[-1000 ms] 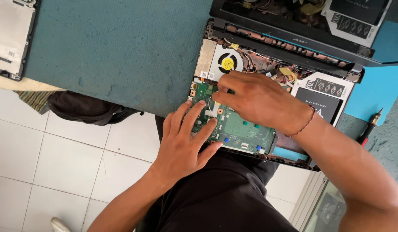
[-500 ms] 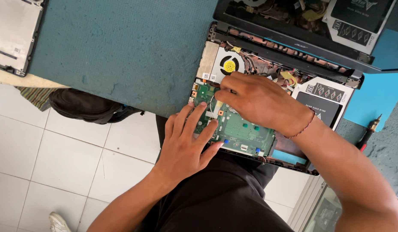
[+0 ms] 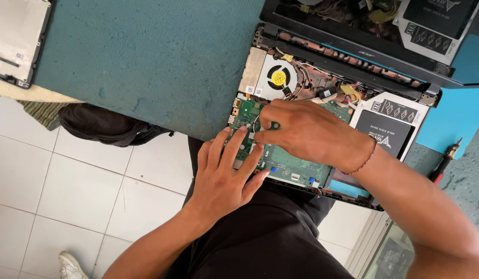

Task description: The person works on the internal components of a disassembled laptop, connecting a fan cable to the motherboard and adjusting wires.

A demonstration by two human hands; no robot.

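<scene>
Motherboard (image 3: 288, 165), green and bare, sits inside the opened laptop base (image 3: 353, 194), which hangs partly over the near edge of the teal work surface (image 3: 146, 62), right above my lap. I judge the base is pulled that close so both hands can work on the board from above without stretching.

My left hand (image 3: 224, 175) lies flat on the board's near left corner, fingers (image 3: 234, 147) spread and straight, gripping nothing; it looks like it is there to press down and steady the base. My right hand (image 3: 306, 132) comes in from the right across the board, fingers curled and pinched together near the upper left part of the board, close to my left fingertips. What is between them is too small to tell (a screw, a connector or a thin cable, I can't say), though a thin pale wire loops just beside them.

Just above the right hand is the cooling fan (image 3: 278, 77) with its yellow centre, beside coloured wiring. To the right, a black drive in a silver caddy (image 3: 386, 126) fills its own bay. Beyond that, a second opened laptop (image 3: 363, 31) lies at the top, a screwdriver (image 3: 446, 160) rests at the right edge, and a grey panel (image 3: 14, 39) sits far left
</scene>
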